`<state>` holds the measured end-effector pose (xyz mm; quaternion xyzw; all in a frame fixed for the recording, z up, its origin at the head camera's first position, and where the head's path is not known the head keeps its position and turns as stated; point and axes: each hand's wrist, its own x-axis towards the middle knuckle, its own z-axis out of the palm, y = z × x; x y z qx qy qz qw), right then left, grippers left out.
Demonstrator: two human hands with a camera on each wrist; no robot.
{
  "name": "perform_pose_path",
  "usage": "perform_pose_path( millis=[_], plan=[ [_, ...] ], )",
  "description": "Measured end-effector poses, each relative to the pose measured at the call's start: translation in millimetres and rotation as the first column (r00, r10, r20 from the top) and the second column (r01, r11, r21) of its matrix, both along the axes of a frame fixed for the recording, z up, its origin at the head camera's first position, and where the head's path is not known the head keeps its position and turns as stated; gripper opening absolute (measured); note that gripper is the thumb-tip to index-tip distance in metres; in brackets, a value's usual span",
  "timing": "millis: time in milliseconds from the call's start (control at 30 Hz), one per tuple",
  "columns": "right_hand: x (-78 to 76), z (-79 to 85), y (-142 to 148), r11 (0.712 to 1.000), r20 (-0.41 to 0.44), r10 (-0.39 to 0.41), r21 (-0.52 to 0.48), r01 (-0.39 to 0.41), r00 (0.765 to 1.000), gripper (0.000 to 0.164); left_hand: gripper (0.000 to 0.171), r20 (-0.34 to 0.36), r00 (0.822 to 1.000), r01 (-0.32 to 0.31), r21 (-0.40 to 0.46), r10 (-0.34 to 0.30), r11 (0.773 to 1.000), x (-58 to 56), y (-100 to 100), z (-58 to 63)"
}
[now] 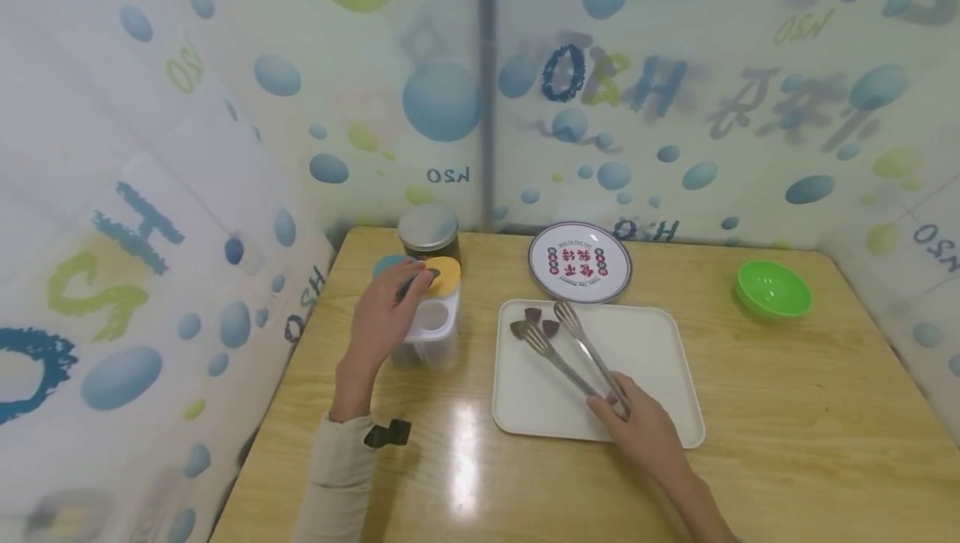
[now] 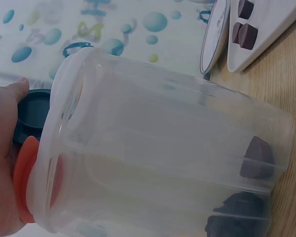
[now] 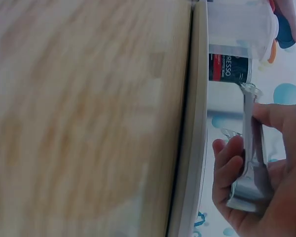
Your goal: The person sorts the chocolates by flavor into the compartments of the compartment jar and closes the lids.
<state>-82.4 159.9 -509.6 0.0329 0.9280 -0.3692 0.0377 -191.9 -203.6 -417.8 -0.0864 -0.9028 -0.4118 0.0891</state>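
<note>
My left hand (image 1: 381, 314) is above a clear multi-compartment storage container (image 1: 427, 351), its fingers pinching a dark lid (image 2: 33, 112). One round opening of the container is uncovered; an orange-red lid (image 2: 24, 180) shows beside the hand in the left wrist view. Inside, at the bottom, lie a brown piece (image 2: 257, 158) and darker pieces (image 2: 239, 215). My right hand (image 1: 641, 426) grips metal tongs (image 1: 588, 351), their arms spread apart. The fork-like tips are over the white tray (image 1: 637, 343), close to three dark brown chunks (image 1: 551, 328).
Behind the container stands a dark jar with a silver lid (image 1: 427, 228). A white plate with red print (image 1: 580, 262) touches or nearly touches the tray's far edge. The green bowl (image 1: 773, 289) sits at the right. Printed walls enclose the wooden table (image 1: 795, 409) at the back and sides.
</note>
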Motion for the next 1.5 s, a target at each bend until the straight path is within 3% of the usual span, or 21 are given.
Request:
perform_pose_path(
  millis=[500,733,833,933,1000,1167,1267,1400,1500],
  plan=[
    [-2.9,1.4,17,0.966,-0.113,0.082,0.254,-0.051,0.99,0.051,0.048,-0.015,1.0,0.003,0.005,-0.003,1.0,0.9,-2,-0.5],
    [-2.2,1.3,16,0.954,-0.129,0.11,0.292,-0.069,0.986,0.047,0.048,-0.014,1.0,0.012,0.013,-0.011,1.0,1.5,0,1.8],
    [-2.6,0.4,16,0.958,-0.127,0.115,0.277,-0.076,0.985,0.037,0.048,-0.014,1.0,0.013,0.007,-0.013,1.0,0.9,0,1.6],
    [-3.1,-0.7,15,0.97,-0.116,0.115,0.228,-0.087,0.987,0.021,0.05,-0.009,1.0,0.013,0.003,-0.013,1.0,0.8,0,2.0],
    [-2.8,-1.5,15,0.98,-0.105,0.112,0.177,-0.093,0.988,0.019,0.05,-0.009,1.0,0.014,0.001,-0.014,1.0,0.8,0,2.0],
    [-0.7,-3.4,18,0.997,-0.052,0.073,0.003,-0.073,0.996,0.03,0.048,-0.023,1.0,0.014,0.008,-0.014,1.0,0.5,0,0.9],
    [-0.2,-4.6,19,0.992,0.015,0.047,-0.12,-0.045,0.999,0.033,0.048,-0.028,1.0,0.012,0.012,-0.011,1.0,0.0,0,-0.2],
    [-1.3,-3.7,20,0.94,0.148,0.06,-0.342,-0.006,0.987,0.037,0.048,-0.032,0.999,0.011,0.013,-0.011,1.0,-0.3,0,-0.4],
    [-2.3,-1.9,20,0.868,0.247,0.122,-0.496,0.017,0.961,0.045,0.048,-0.034,0.999,0.01,0.011,-0.01,1.0,-0.3,0,-0.5]
  ],
)
